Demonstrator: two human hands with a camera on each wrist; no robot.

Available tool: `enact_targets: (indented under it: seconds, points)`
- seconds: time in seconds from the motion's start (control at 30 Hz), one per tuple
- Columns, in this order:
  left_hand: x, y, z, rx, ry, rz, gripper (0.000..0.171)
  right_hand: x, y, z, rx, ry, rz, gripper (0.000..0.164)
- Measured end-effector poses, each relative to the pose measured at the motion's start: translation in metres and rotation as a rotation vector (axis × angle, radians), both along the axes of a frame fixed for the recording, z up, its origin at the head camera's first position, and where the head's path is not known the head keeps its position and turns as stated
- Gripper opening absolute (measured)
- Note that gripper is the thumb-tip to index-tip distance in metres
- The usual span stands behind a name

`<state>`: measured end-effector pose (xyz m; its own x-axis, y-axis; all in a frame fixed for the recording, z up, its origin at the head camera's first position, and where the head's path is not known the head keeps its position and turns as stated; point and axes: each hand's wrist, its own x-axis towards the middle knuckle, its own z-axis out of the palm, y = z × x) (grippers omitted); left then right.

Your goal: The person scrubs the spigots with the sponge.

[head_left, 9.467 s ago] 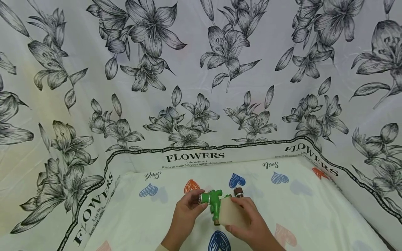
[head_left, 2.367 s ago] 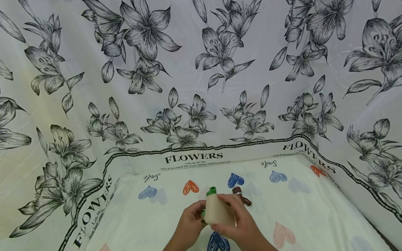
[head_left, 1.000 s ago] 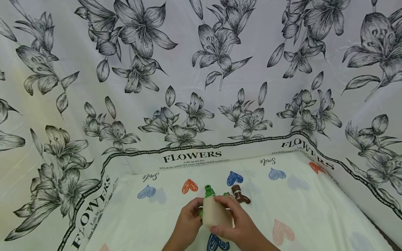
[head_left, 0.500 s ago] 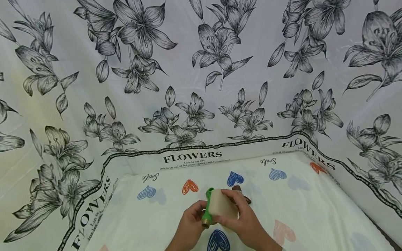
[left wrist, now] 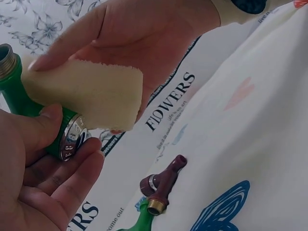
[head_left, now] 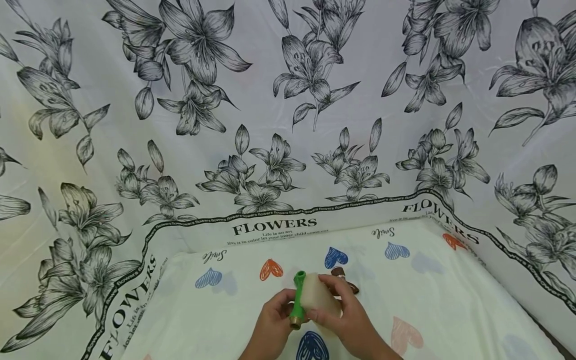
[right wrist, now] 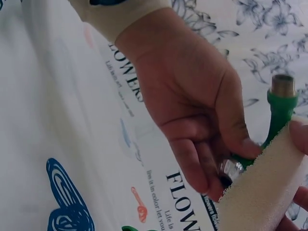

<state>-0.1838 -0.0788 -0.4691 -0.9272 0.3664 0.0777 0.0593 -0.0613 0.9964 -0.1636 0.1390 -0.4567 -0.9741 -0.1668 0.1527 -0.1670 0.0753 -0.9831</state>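
Observation:
My left hand [head_left: 270, 320] grips a green plastic tap [head_left: 298, 300] by its ringed knob end; the brass threaded end points down towards me in the head view. My right hand [head_left: 353, 322] holds a beige sponge block [head_left: 320, 296] between thumb and fingers, its face up against the tap's side. In the left wrist view the sponge [left wrist: 103, 91] lies behind the tap [left wrist: 24, 91], and a silver ring [left wrist: 74, 134] with lettering shows by the left fingers. From the right wrist, the sponge [right wrist: 264, 187] covers part of the tap [right wrist: 281, 113].
A brown tap [left wrist: 166, 183] with a brass end lies on the white heart-printed cloth [head_left: 234, 310], beyond my right hand. Beside it a second green tap [left wrist: 142, 221] is partly out of frame. Flower-printed fabric [head_left: 265, 100] rises behind.
The tap has turned in my left hand, so its threaded end now shows below the sponge. The sponge has shifted from the tap's front to its right side. Earlier, the tap was held by its knob.

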Motion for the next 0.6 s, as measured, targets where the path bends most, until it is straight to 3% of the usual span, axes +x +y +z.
enact_targets:
  seconds: [0.2,0.47,0.6]
  points:
    - [-0.005,-0.003,-0.002,-0.026,0.011,0.027,0.038,0.009,-0.005,0.004,0.015,0.012,0.044,0.064]
    - [-0.007,-0.005,-0.004,-0.054,0.013,0.091,0.036,0.015,-0.006,0.003,0.048,0.135,0.131,0.061]
    - [-0.008,-0.005,-0.005,-0.057,-0.01,0.087,0.036,0.015,-0.005,0.003,0.047,0.117,0.128,0.06]
